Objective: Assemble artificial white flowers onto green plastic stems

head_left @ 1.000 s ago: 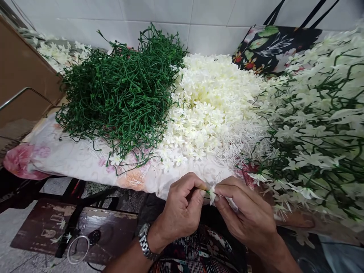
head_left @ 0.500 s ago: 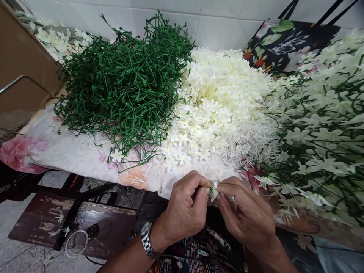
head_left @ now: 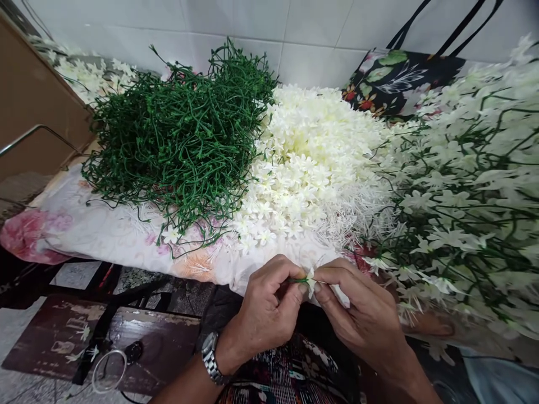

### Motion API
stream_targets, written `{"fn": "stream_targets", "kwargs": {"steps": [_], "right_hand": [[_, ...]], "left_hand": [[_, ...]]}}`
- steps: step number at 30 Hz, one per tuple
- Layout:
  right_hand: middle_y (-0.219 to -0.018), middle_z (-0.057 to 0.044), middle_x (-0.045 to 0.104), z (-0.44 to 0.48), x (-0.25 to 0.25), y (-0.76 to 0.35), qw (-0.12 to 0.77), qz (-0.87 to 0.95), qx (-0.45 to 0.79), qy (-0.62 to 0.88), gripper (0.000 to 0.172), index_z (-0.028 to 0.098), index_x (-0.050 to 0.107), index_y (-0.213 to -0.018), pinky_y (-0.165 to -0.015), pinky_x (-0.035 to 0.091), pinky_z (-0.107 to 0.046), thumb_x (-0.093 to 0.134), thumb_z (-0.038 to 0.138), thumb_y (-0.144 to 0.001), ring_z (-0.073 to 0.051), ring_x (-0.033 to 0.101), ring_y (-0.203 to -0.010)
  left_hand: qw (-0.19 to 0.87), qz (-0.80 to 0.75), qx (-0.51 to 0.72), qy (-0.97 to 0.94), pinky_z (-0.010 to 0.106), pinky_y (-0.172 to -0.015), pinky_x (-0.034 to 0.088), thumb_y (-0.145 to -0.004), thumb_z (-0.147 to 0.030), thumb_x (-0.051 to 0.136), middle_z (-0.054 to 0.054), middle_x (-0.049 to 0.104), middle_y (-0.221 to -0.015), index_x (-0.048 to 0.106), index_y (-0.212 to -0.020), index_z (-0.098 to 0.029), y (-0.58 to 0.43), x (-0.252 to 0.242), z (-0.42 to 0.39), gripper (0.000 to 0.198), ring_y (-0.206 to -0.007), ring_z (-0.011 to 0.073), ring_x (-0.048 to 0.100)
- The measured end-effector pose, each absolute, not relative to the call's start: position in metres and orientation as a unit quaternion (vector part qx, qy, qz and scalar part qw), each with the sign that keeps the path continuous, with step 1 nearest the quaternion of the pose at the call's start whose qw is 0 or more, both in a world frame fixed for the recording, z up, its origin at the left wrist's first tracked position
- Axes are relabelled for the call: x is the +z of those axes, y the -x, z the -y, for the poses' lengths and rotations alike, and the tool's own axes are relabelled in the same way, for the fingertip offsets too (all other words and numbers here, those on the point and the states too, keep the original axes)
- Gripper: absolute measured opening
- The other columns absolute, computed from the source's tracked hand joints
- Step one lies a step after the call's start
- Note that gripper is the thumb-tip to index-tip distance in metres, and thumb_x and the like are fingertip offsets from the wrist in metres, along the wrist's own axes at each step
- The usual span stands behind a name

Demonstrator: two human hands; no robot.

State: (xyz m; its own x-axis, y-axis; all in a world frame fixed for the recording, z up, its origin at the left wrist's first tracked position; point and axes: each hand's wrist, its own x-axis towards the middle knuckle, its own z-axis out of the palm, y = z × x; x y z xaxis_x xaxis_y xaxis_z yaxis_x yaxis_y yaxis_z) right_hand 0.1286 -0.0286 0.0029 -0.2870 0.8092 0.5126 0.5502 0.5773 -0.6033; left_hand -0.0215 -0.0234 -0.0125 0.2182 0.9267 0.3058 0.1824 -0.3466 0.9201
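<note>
A white-tiled wall [head_left: 236,19] is rising behind a bench [head_left: 113,252] covered with a white cloth [head_left: 84,241] printed in pink and orange. A mass of white flowers on green stems [head_left: 458,196] is spreading across the right end; a tangled heap of dark-green stems [head_left: 177,134] is filling the left. Between them a pile of loose white flower heads [head_left: 311,151] is lying, thin white filaments [head_left: 362,210] gathering at its front right. A brown cardboard box [head_left: 37,90] is standing far left, and a black floral-print bag [head_left: 400,81] is resting near the wall.

At the bench's near edge, the left hand [head_left: 269,308] is pinching a green stem [head_left: 298,280], and the right hand [head_left: 362,314] is pinching the right side of a single white flower [head_left: 311,282], which is sitting between both sets of fingertips.

The left hand is hiding most of that stem; the right fingertips are covering some of the flower, so the exact part being pressed is staying unclear. The box and the right-hand mass are running out of view.
</note>
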Motion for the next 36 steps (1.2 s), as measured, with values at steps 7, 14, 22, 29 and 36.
{"fn": "stream_targets", "kwargs": {"steps": [7, 14, 22, 29, 36], "right_hand": [[-0.064, 0.001, 0.052, 0.031, 0.010, -0.130, 0.405, 0.774, 0.173, 0.456, 0.013, 0.017, 0.054, -0.076, -0.052, 0.043, -0.021, 0.049, 0.008, -0.084, -0.009, 0.050, -0.057], [-0.076, -0.004, 0.059, 0.033, 0.015, -0.132, 0.416, 0.778, 0.102, 0.460, 0.008, 0.016, 0.055, -0.088, -0.064, 0.048, -0.025, 0.053, 0.010, -0.083, -0.014, 0.056, -0.071], [-0.071, -0.004, 0.059, 0.030, 0.023, -0.129, 0.404, 0.808, 0.062, 0.425, 0.011, 0.016, 0.057, -0.083, -0.062, 0.048, -0.028, 0.050, 0.007, -0.083, -0.015, 0.056, -0.069], [-0.070, -0.003, 0.056, 0.029, 0.017, -0.129, 0.406, 0.806, 0.059, 0.427, 0.013, 0.016, 0.054, -0.081, -0.062, 0.046, -0.026, 0.048, 0.005, -0.084, -0.013, 0.054, -0.068], [-0.070, -0.001, 0.053, 0.026, 0.009, -0.128, 0.412, 0.789, 0.109, 0.443, 0.013, 0.017, 0.050, -0.082, -0.060, 0.046, -0.024, 0.046, 0.005, -0.085, -0.012, 0.053, -0.066]], "left_hand": [[0.246, -0.393, 0.484, -0.743, 0.023, -0.056, 0.044, -0.082, -0.004, 0.045, 0.002, 0.056, -0.069, 0.058, -0.084, -0.016, 0.019, -0.013, 0.027, 0.018, -0.064, 0.0128, 0.052], [0.297, -0.401, 0.522, -0.692, 0.020, -0.054, 0.043, -0.082, -0.005, 0.050, 0.000, 0.057, -0.067, 0.060, -0.080, -0.017, 0.021, -0.010, 0.024, 0.015, -0.060, 0.0102, 0.053], [0.356, -0.408, 0.517, -0.663, 0.019, -0.047, 0.038, -0.082, -0.012, 0.053, -0.002, 0.053, -0.059, 0.060, -0.070, -0.017, 0.021, -0.003, 0.022, 0.015, -0.053, 0.0095, 0.049], [0.341, -0.415, 0.493, -0.684, 0.019, -0.051, 0.037, -0.081, -0.006, 0.049, -0.002, 0.053, -0.062, 0.056, -0.072, -0.017, 0.018, -0.007, 0.022, 0.016, -0.056, 0.0091, 0.049], [0.317, -0.410, 0.471, -0.714, 0.020, -0.052, 0.036, -0.081, -0.004, 0.046, -0.002, 0.050, -0.063, 0.054, -0.076, -0.017, 0.019, -0.012, 0.022, 0.016, -0.057, 0.0094, 0.047]]}}
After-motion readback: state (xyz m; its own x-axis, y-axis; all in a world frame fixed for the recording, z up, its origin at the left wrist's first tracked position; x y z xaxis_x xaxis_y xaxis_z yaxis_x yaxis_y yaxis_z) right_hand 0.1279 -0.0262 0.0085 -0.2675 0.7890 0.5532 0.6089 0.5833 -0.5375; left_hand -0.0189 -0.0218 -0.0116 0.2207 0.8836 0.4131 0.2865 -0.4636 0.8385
